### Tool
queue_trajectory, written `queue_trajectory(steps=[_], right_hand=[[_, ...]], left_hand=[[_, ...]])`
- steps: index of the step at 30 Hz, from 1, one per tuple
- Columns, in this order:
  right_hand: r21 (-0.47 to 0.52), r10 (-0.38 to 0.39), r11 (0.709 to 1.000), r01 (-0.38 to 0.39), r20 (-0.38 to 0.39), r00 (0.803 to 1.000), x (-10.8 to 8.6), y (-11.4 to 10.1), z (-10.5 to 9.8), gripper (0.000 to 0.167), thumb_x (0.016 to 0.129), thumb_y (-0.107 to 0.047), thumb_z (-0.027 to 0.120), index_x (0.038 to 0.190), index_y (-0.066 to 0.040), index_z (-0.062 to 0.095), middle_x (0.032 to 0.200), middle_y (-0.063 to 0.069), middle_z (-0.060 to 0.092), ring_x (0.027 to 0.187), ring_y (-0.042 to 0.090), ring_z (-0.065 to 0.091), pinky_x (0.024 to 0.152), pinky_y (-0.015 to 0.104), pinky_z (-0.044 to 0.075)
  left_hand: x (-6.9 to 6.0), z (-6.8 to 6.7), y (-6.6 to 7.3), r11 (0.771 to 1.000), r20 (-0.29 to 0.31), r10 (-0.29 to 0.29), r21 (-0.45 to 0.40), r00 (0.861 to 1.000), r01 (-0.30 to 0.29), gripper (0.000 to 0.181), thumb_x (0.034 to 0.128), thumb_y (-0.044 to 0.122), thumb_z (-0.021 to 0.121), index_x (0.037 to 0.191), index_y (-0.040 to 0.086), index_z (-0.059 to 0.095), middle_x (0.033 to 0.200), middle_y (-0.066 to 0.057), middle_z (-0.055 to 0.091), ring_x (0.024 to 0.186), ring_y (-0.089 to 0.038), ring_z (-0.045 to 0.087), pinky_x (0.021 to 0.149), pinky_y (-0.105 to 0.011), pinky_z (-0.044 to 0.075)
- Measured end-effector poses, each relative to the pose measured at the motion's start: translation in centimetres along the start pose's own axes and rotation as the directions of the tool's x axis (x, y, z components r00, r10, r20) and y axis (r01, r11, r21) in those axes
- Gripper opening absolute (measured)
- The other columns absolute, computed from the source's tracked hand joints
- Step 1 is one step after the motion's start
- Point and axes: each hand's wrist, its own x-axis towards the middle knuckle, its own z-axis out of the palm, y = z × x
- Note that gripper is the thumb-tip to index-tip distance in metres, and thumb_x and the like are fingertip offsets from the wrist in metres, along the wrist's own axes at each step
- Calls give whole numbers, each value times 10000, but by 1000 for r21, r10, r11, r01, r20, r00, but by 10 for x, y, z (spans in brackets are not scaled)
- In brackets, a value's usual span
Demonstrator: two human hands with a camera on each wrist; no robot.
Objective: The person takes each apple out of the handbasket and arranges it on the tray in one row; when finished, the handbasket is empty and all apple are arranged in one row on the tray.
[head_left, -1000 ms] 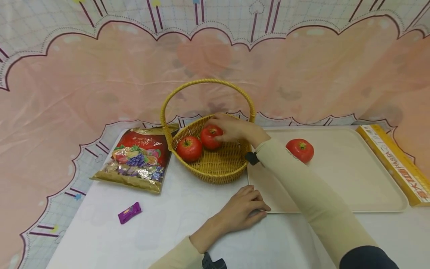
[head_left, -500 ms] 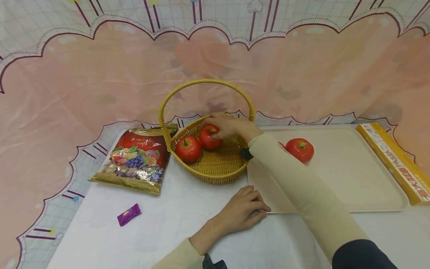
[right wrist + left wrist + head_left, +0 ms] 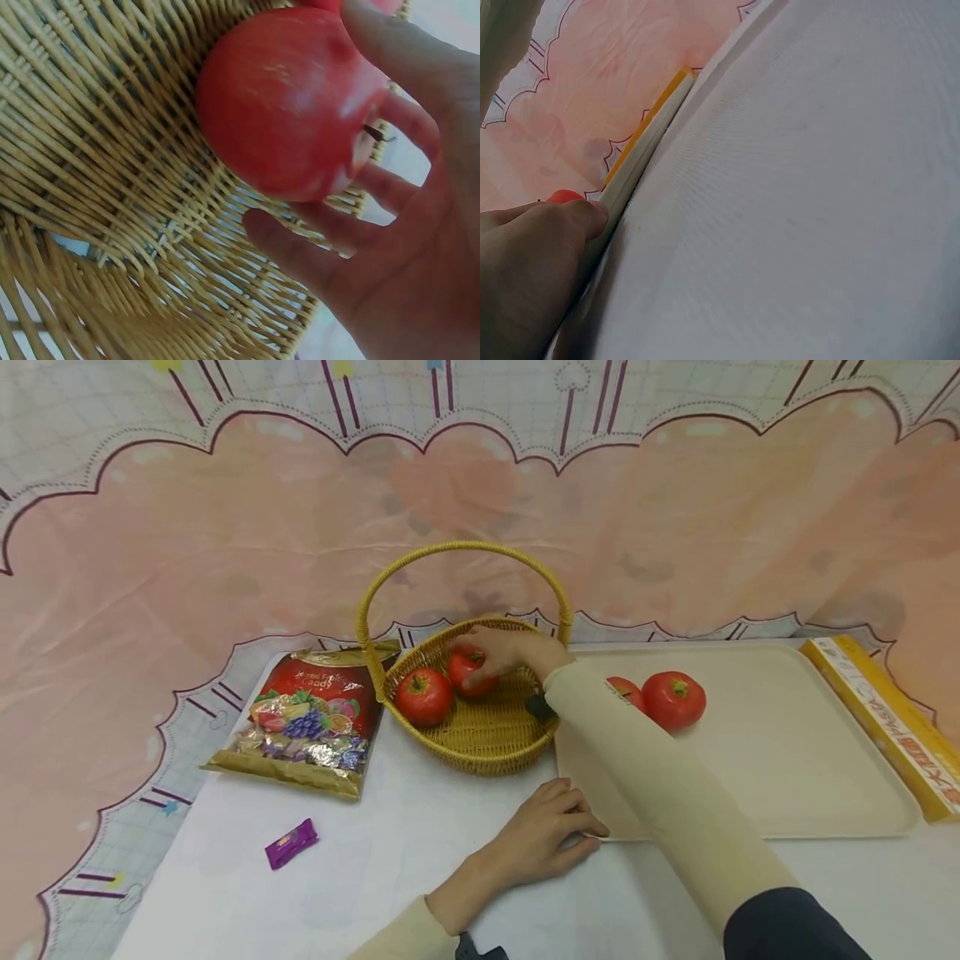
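In the head view, my right hand reaches into the yellow wicker basket. Its thumb and fingers hold a red apple from opposite sides, and the right wrist view shows a thin dark stem facing the palm. A second red apple lies to its left in the basket. Nearer the front, my left hand rests with relaxed fingers at the near left corner of the beige tray. Only the back of the thumb side of that hand shows in the left wrist view.
A red tomato lies on the tray beside another red fruit, partly behind the right sleeve. Left of the basket is a candy bag, with a purple wrapped candy in front. A long yellow box lies along the tray's right side.
My right wrist has moved left and slightly lower while the fingers stay at the same apple. More of the second red fruit on the tray now shows. My left hand has not moved.
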Motion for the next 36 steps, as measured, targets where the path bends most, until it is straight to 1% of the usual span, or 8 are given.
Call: queue_trajectory(steps=[3, 7, 11, 14, 18, 26, 33, 36], right_hand=[[25, 41, 999, -41, 11, 999, 0, 3, 3, 733, 840, -431, 669, 1462, -255, 323, 1466, 94, 304, 1324, 262, 354, 1107, 458, 320], [46, 49, 998, -48, -17, 999, 0, 5, 6, 732, 819, -437, 694, 1438, -253, 351, 1436, 94, 333, 1286, 259, 395, 1084, 452, 353], [33, 37, 999, -35, -61, 997, 0, 4, 7, 696, 803, -433, 714, 1391, -240, 394, 1362, 89, 389, 1233, 254, 442, 1052, 438, 390], [22, 35, 999, -34, -82, 996, 1, 2, 7, 672, 796, -431, 722, 1363, -240, 414, 1339, 76, 408, 1209, 249, 461, 1032, 433, 408], [31, 37, 999, -34, -82, 996, 2, 0, 9, 649, 786, -410, 724, 1345, -252, 433, 1338, 50, 420, 1186, 227, 472, 1011, 413, 418], [22, 4, 1000, -2, -80, 997, 3, 2, 12, 608, 766, -347, 712, 1307, -235, 459, 1272, 34, 457, 1132, 209, 486, 983, 378, 435], [23, -30, 999, 32, -92, 995, -1, 0, 8, 594, 771, -328, 683, 1306, -206, 457, 1273, 42, 467, 1149, 209, 471, 995, 365, 427], [8, -36, 999, 37, -99, 994, -1, -3, 7, 589, 768, -340, 667, 1304, -214, 457, 1273, 36, 472, 1153, 205, 468, 1000, 363, 422]], left_hand=[[1, 0, 1, 1000, -6, 7, -7, 1000, -7, 140, 915, 312, 599, 999, 285, 708, 917, 133, 562, 970, -47, 501, 1147, -314, 285], [2, 1, 2, 1000, -10, 13, -11, 1000, -14, 141, 915, 315, 599, 997, 283, 708, 913, 133, 564, 950, -46, 488, 1139, -309, 295], [4, 0, 1, 1000, -9, 16, -1, 1000, -16, 147, 920, 325, 590, 1000, 285, 706, 918, 130, 563, 950, -46, 489, 1144, -310, 286], [4, 0, 1, 1000, -6, 12, 4, 1000, -12, 148, 923, 328, 585, 1002, 290, 703, 921, 133, 557, 958, -44, 493, 1151, -310, 275], [3, -1, 0, 1000, 0, 2, 2, 1000, -2, 146, 925, 326, 582, 1003, 294, 700, 928, 135, 551, 967, -43, 500, 1156, -309, 269], [1, -1, 1, 1000, -4, -11, -1, 1000, 11, 141, 922, 320, 588, 999, 290, 702, 927, 132, 552, 972, -46, 514, 1153, -313, 276], [0, 0, 1, 1000, -2, -4, -10, 1000, 4, 142, 918, 317, 595, 1006, 289, 703, 934, 135, 557, 985, -43, 511, 1150, -314, 279], [0, 0, 1, 1000, -5, -2, -3, 1000, 2, 144, 920, 321, 591, 1004, 290, 703, 933, 137, 557, 985, -42, 505, 1148, -309, 280]])
